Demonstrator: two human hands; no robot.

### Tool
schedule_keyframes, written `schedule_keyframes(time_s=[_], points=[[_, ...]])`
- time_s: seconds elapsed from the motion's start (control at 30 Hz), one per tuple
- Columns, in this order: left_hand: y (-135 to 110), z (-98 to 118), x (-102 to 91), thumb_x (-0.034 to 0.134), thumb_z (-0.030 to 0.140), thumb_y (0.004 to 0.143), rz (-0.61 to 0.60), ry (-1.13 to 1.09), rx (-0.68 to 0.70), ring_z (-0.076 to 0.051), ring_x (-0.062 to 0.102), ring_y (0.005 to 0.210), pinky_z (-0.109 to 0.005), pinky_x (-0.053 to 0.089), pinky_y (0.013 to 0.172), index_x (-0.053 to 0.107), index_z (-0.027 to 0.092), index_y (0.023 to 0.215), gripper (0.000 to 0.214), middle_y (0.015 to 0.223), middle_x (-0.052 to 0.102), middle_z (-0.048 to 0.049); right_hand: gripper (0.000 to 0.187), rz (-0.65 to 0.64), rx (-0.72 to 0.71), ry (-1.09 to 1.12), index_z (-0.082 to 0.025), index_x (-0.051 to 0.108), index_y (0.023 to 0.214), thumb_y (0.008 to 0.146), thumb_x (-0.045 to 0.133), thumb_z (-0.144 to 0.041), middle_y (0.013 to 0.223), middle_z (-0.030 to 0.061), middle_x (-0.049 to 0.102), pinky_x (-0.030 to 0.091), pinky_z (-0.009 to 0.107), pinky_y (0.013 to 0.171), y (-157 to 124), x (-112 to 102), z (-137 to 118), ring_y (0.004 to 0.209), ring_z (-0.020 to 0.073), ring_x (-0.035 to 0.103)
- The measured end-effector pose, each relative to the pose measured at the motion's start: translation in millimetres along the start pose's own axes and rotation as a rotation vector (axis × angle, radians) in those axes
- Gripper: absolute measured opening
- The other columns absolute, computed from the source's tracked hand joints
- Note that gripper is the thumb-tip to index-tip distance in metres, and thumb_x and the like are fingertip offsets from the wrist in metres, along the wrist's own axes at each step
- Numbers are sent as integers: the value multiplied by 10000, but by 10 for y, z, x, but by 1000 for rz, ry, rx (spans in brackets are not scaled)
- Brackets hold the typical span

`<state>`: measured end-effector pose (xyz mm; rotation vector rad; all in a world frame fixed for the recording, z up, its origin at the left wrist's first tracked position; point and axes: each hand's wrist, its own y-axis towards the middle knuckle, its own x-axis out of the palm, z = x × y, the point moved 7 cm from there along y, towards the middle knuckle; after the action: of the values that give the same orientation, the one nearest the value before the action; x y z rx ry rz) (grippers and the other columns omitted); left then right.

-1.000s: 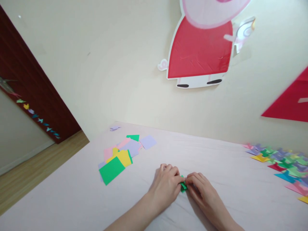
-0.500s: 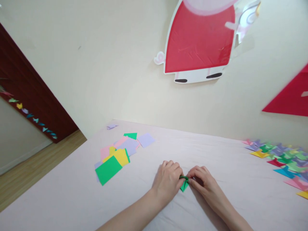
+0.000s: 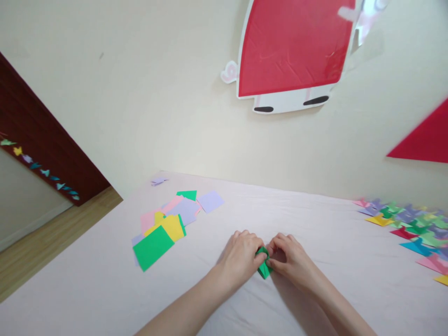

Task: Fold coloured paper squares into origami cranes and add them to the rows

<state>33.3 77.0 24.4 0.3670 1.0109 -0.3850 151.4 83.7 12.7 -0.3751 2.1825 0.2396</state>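
Observation:
A small folded piece of green paper (image 3: 264, 269) lies between my hands on the pale pink cloth (image 3: 196, 303). My left hand (image 3: 241, 254) grips its left side, the thumb pressed on the folds and the other fingers curled. From the right, my right hand (image 3: 290, 259) pinches the paper's right edge between thumb and forefinger. Fingers cover part of the paper's top, so its full shape is hidden.
To the left lies a loose pile of coloured sheets, a green sheet (image 3: 153, 248) and yellow paper (image 3: 173, 226) among them. Several rows of folded paper figures (image 3: 416, 228) stand at the right. A wall (image 3: 168, 93) rises behind the cloth.
The raised green flap between my fingers looks flatter and more spread, its folded centre showing. Both hands remain on the paper. The whole view has shifted slightly.

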Motion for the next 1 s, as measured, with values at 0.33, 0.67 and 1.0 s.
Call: schedule_keyframes(time_s=[0.33, 0.67, 1.0], points=[[-31, -50, 14, 558, 260, 953, 23, -46, 35, -169, 574, 881, -290, 377, 805, 660, 218, 876, 134, 863, 671, 12, 126, -25, 33, -34, -224, 633, 705, 638, 631, -117, 827, 25, 626, 412, 339, 732, 57, 3, 5, 823, 219, 542], [-70, -62, 21, 528, 291, 968, 75, -16, 23, -176, 563, 852, -302, 386, 776, 621, 190, 815, 205, 835, 639, -8, 112, -78, 1, 150, -230, 659, 681, 782, 613, -219, 854, 32, 640, 436, 363, 794, 0, -50, 46, 854, 221, 556], [-69, -45, -3, 425, 241, 1002, 44, -32, 24, -184, 553, 868, -309, 373, 794, 597, 196, 847, 237, 867, 636, -15, 89, 41, 21, 15, -226, 624, 648, 704, 633, -158, 812, 24, 638, 413, 357, 753, 22, 6, 16, 820, 220, 550]])
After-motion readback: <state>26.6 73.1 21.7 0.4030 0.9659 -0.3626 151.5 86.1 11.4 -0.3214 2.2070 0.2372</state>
